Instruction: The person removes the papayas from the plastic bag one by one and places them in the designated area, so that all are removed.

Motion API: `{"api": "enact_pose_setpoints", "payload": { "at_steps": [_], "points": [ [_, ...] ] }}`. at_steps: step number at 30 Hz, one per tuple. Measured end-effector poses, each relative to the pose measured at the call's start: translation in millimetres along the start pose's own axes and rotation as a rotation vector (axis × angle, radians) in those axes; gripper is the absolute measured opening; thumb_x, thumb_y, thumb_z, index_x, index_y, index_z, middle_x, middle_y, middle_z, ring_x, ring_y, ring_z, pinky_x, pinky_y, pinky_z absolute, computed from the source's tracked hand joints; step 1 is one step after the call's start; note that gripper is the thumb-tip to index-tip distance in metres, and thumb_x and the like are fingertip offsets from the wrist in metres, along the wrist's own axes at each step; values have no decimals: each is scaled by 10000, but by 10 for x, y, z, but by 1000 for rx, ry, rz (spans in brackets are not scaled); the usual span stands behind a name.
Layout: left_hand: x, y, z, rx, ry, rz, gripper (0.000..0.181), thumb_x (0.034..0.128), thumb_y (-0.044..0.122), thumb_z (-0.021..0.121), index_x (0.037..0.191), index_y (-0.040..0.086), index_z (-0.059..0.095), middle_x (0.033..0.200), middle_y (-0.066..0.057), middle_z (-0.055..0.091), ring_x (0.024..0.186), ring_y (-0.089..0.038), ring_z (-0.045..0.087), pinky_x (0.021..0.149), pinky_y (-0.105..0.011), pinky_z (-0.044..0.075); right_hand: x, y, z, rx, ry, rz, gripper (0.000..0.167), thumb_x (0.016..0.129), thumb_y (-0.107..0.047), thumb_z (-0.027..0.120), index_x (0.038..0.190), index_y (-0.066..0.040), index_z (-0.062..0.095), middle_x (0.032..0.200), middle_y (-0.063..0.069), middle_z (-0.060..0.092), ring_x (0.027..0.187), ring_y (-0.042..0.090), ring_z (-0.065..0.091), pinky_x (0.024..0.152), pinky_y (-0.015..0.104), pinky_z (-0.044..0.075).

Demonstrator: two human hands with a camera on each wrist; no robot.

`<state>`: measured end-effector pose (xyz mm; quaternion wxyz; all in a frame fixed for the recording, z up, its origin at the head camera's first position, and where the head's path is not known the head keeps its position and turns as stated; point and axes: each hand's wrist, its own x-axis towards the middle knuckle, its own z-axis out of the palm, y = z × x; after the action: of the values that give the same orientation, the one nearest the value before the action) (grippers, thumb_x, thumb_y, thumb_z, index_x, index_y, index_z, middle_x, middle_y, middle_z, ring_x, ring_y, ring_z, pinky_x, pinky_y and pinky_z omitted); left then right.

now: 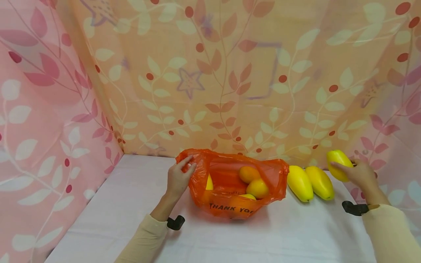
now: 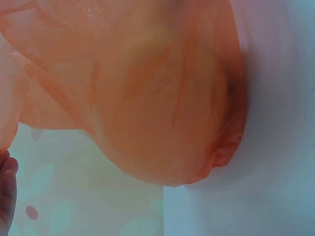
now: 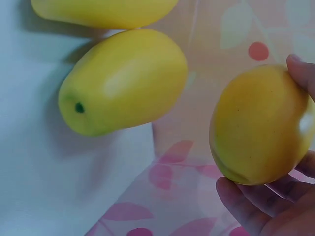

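An orange-red plastic bag [image 1: 230,210] with dark "THANK YOU" lettering stands on the table, its mouth gaping. Inside it several fruits show, among them two orange-looking oval ones [image 1: 258,188]. At the bag's left rim, my left hand [image 1: 179,179] holds the plastic between its fingers; in the left wrist view only some fingertips [image 2: 7,184] appear beside the bag [image 2: 162,113]. My right hand [image 1: 361,177] grips an oblong yellow fruit [image 3: 261,125], shaped like a papaya, raised above the table's right side. Fingers and thumb lie on opposite sides of it.
Two more oblong yellow fruits, one nearer the bag [image 1: 300,183] and one beside it [image 1: 320,182], lie to the bag's right. The white tabletop [image 1: 131,193] meets a leaf-patterned cloth backdrop [image 1: 223,91] behind, with pink patterned cloth [image 1: 42,109] at the sides.
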<state>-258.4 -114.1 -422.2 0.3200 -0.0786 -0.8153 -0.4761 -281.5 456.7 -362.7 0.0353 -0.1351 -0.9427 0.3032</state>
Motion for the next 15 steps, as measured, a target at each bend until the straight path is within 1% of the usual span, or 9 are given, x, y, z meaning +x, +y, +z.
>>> {"api": "enact_pose_setpoints", "payload": {
  "at_steps": [1,2,3,5,7,11,15],
  "points": [
    [-2,1,0,0,-1,-2,330,867,165,733,1176,51,712,1097,-179,724,921,-311,676,775,-400,580,6,27,2,1,-8,23,994,874,-696,490,1373,152,349,1453,371,283,1063,505,383,778,516,467],
    [-4,2,-2,-2,-2,-4,330,868,164,733,1178,51,711,1099,-176,724,920,-306,676,769,-394,583,13,54,8,0,-12,49,1009,869,-707,484,1373,154,339,1380,369,351,1047,495,391,766,498,466],
    [-5,4,-3,-3,-4,-6,332,868,162,732,1180,50,710,1101,-176,723,920,-304,675,767,-393,584,15,79,14,-1,-18,72,1026,866,-713,481,1383,159,319,1371,369,359,1046,495,389,766,496,466],
    [-5,9,-5,-5,-7,-11,333,871,165,730,1183,50,708,1105,-176,722,931,-306,674,783,-397,584,15,137,26,7,-32,109,1046,860,-720,484,1378,168,297,1175,357,433,986,456,415,743,461,469],
    [-4,13,-7,-10,-10,-13,335,871,162,730,1185,46,706,1108,-179,720,942,-313,673,799,-414,582,7,190,46,11,-39,113,1035,870,-707,483,1378,173,284,1164,355,443,976,448,420,745,453,466],
    [-1,9,-5,-17,-12,-16,340,869,160,733,1185,41,704,1113,-182,718,965,-324,674,827,-425,575,-32,268,95,22,-30,94,997,884,-681,492,1366,167,289,1166,352,440,968,439,426,763,472,462],
    [1,-3,-2,-18,-12,-17,344,869,161,733,1191,43,701,1119,-182,717,952,-321,678,806,-419,581,-80,302,148,43,-9,134,1001,874,-680,515,1363,163,289,1185,345,425,987,445,420,779,484,476]
  ]
}}
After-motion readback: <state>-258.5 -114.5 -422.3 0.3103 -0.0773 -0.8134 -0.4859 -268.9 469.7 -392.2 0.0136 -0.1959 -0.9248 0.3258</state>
